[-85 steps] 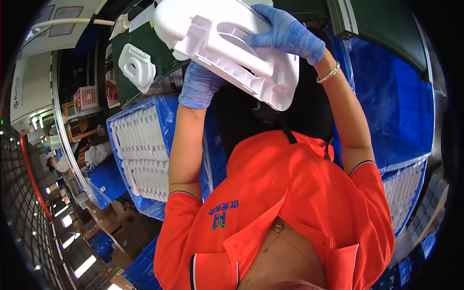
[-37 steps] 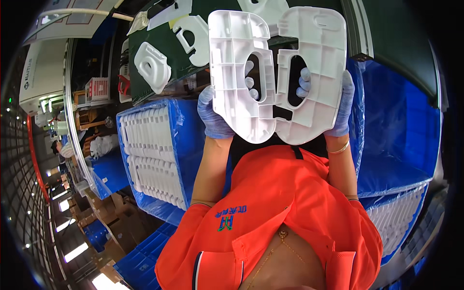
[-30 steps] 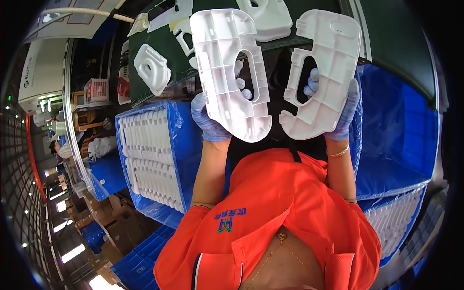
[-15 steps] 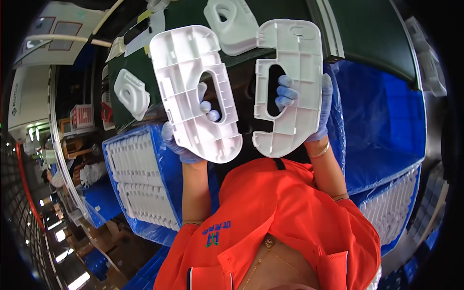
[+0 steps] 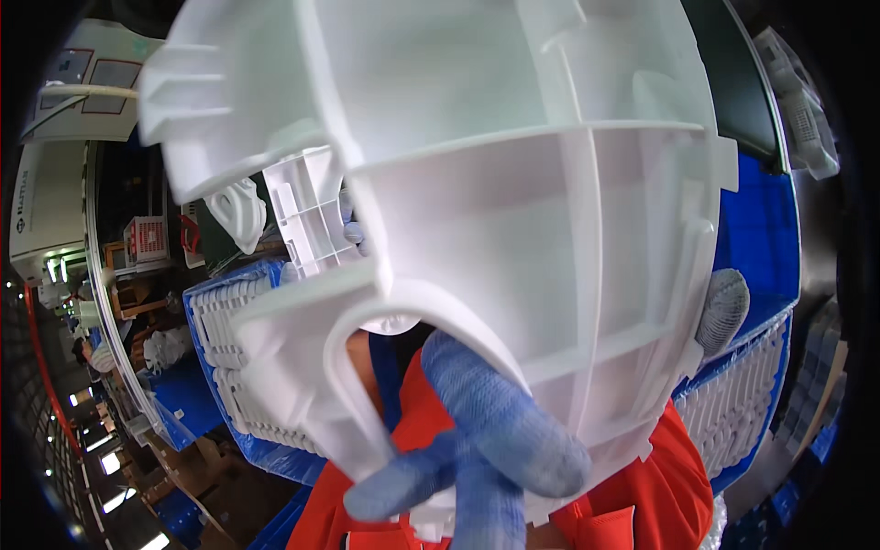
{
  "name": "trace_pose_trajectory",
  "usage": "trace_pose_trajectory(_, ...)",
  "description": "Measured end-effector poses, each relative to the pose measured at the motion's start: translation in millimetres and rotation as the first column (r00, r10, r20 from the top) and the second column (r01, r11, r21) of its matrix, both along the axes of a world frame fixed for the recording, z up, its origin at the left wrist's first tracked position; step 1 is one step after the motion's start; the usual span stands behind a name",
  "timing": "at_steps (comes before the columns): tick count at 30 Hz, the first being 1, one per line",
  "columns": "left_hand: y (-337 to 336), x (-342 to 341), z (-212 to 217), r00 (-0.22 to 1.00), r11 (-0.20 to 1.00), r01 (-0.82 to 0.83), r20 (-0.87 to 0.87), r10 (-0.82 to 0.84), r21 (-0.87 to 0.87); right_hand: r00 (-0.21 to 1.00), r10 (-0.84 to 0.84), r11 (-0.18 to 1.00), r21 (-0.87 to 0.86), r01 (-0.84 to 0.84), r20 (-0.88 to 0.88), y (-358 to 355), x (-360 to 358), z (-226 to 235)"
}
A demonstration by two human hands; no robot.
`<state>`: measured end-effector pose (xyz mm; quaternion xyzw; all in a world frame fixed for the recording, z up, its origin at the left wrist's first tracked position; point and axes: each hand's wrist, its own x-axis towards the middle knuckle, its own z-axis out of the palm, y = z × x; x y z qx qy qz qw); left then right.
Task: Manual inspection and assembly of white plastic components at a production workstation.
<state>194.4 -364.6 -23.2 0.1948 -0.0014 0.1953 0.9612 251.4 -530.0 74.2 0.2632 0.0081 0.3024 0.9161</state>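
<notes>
A white ribbed plastic cover (image 5: 458, 238) fills most of the view, held very close with its ribbed inner side showing. My right hand (image 5: 495, 440), in a blue-grey knit glove, grips it: several fingers reach through its oval opening and another glove tip shows at the right edge. Behind it, seen through the notch, is a second white ribbed cover (image 5: 307, 206). Fingertips of my left hand (image 5: 354, 234) come through that one's opening; the rest of the hand is hidden. Beyond lies a small white plastic piece (image 5: 240, 213) on the dark green bench.
To the left, a blue bin (image 5: 278, 271) lined with clear film holds rows of white parts. On the right are a blue bin (image 5: 761, 238) and rows of white parts (image 5: 738, 399). White parts (image 5: 799, 115) stand past the green bench edge (image 5: 733, 78).
The right-hand cover has come up much closer and now blocks most of the view. The left-hand cover stays held lower, mostly hidden behind it.
</notes>
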Motion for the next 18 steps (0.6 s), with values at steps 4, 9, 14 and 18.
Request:
trace_pose_trajectory(4,-8,6,5,0.998,0.998,0.055,0.019,-0.055,-0.033,0.997,0.043,0.996,-0.079,-0.038,0.058,-7,7,3)
trace_pose_trajectory(9,-11,8,2,0.987,0.984,0.158,0.055,-0.154,-0.081,0.989,0.071,0.981,-0.189,-0.044,0.133,-10,14,-2)
trace_pose_trajectory(14,-9,8,6,0.967,0.964,0.246,0.092,-0.238,-0.101,0.972,0.116,0.96,-0.275,-0.057,0.205,-11,26,-1)
trace_pose_trajectory(18,-11,2,9,0.953,0.948,0.296,0.105,-0.284,-0.119,0.955,0.174,0.936,-0.341,-0.084,0.242,-13,38,-3)
